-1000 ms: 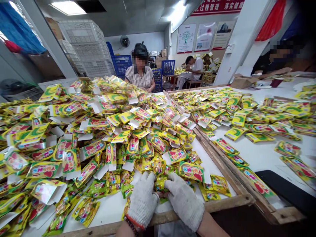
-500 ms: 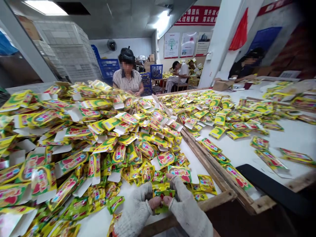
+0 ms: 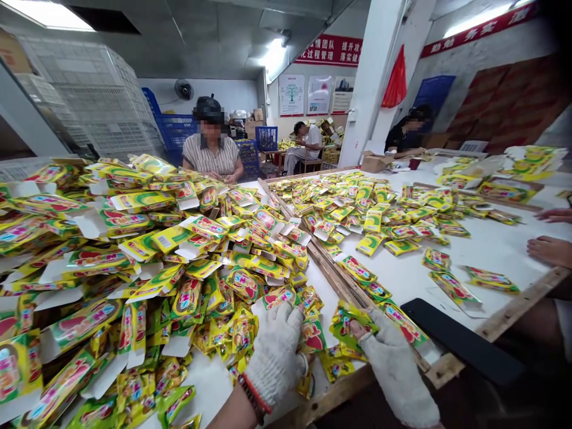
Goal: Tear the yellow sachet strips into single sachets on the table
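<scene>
Both my hands wear white knit gloves. My left hand rests, fingers curled, on the near edge of a big pile of yellow-green flat cartons and sachets, pressing on a carton with a red heart. My right hand is lifted to the right and pinches a small bunch of yellow-green sachets above the table's wooden edge rail.
A wooden divider separates my table from the right table, strewn with more sachets. A black flat object lies at its near corner. Another person's bare hands rest at far right. Other workers sit behind; white crates stacked at left.
My right hand has pulled away to the right with the sachets, apart from the left hand, which moved onto the pile. The view swung right and another person's hands appeared.
</scene>
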`<state>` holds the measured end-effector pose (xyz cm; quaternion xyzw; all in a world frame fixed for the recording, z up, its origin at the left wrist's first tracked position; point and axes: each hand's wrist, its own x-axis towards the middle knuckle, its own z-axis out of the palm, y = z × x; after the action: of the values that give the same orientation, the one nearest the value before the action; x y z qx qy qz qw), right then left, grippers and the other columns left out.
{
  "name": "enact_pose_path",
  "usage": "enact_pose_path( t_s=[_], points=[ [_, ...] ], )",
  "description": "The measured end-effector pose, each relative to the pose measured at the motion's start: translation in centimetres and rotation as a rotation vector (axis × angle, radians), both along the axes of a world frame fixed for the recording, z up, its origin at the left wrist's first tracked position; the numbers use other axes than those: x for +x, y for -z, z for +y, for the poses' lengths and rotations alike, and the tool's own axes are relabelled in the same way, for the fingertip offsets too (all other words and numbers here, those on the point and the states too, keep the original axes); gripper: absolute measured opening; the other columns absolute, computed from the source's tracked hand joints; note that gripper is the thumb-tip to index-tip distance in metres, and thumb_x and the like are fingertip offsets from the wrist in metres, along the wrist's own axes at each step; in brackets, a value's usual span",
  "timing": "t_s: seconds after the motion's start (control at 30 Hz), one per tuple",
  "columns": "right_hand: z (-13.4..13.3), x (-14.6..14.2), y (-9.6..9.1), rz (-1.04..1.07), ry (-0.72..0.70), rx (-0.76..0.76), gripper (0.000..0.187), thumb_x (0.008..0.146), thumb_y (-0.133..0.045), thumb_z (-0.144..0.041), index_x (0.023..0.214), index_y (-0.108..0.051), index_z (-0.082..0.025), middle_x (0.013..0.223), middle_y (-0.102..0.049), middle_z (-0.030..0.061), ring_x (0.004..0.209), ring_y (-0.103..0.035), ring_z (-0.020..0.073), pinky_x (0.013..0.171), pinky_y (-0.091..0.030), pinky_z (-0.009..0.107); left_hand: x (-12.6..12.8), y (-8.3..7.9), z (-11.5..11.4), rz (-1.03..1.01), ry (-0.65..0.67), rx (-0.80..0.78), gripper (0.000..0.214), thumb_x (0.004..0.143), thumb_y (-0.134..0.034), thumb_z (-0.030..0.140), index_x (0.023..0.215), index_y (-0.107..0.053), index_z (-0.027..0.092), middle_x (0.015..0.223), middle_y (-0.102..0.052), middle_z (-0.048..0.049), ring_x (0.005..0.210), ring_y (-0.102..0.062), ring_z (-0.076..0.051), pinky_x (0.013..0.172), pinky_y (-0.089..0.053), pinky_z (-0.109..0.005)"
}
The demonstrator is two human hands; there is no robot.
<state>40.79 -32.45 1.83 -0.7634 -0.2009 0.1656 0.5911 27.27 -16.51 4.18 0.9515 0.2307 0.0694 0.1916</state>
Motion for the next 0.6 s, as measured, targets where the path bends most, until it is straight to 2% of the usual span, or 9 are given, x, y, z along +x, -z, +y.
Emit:
enact_pose_path(
  t_s=[0.07,0.17,0.3,0.37,0.47,0.6],
  points=[
    [0.7,-0.9,0.2,0.095,-0.047,-0.004,0.059,0.074,-0.069,-0.052,0.119,-0.059,-0.015,0.113,-0.071,0.0130,0.104,-0.067,0.0314,0.087,-0.058,0.041,-1.8,0.6,-0.1,-0.036,-0.048,-0.048,0.063,0.068,-0.067,0.027,0.129,-0.055,0.019,0.139,-0.050,-0.0134,0.128,-0.045,-0.032,0.109,-0.037,-0.042],
    [1.3,-1.7,-0.3,0.156,-0.277,-0.019,0.048,0.075,-0.069,-0.048,0.111,-0.065,-0.016,0.107,-0.073,0.0099,0.093,-0.069,0.0275,0.081,-0.059,0.037,-4.4,1.5,0.0,-0.063,-0.066,-0.071,0.068,0.065,-0.066,0.024,0.132,-0.052,0.018,0.144,-0.046,-0.0150,0.132,-0.043,-0.031,0.112,-0.037,-0.040],
    [1.5,-1.3,-1.5,0.026,-0.520,-0.182,0.035,0.078,-0.066,-0.042,0.103,-0.072,-0.018,0.095,-0.076,0.0068,0.084,-0.069,0.0254,0.076,-0.057,0.035,-6.3,2.5,0.2,-0.091,-0.021,-0.003,0.069,0.061,-0.063,0.019,0.129,-0.054,0.018,0.139,-0.051,-0.0152,0.129,-0.047,-0.032,0.110,-0.041,-0.043],
    [1.8,-1.3,-1.9,-0.123,-0.551,-0.284,0.033,0.075,-0.067,-0.039,0.098,-0.075,-0.016,0.095,-0.076,0.0089,0.087,-0.069,0.0273,0.080,-0.055,0.038,-6.9,2.9,0.1,-0.123,0.021,0.055,0.066,0.060,-0.062,0.017,0.126,-0.056,0.019,0.135,-0.054,-0.0152,0.125,-0.052,-0.033,0.106,-0.046,-0.046],
    [2.8,-2.4,-2.0,-0.343,-0.543,-0.337,0.026,0.075,-0.064,-0.031,0.094,-0.075,-0.016,0.097,-0.075,0.0107,0.092,-0.067,0.0274,0.088,-0.052,0.039,-7.3,3.9,-0.3,-0.193,0.105,0.147,0.066,0.059,-0.064,0.018,0.125,-0.055,0.017,0.130,-0.058,-0.0176,0.120,-0.056,-0.035,0.100,-0.051,-0.048],
    [3.9,-4.6,-1.9,-0.520,-0.492,-0.374,0.023,0.080,-0.054,-0.021,0.092,-0.074,-0.019,0.099,-0.074,0.0112,0.097,-0.066,0.0260,0.093,-0.049,0.038,-7.6,4.9,-0.6,-0.287,0.058,0.185,0.064,0.060,-0.067,0.021,0.122,-0.053,0.014,0.123,-0.060,-0.0192,0.114,-0.059,-0.034,0.096,-0.054,-0.047]
  ],
)
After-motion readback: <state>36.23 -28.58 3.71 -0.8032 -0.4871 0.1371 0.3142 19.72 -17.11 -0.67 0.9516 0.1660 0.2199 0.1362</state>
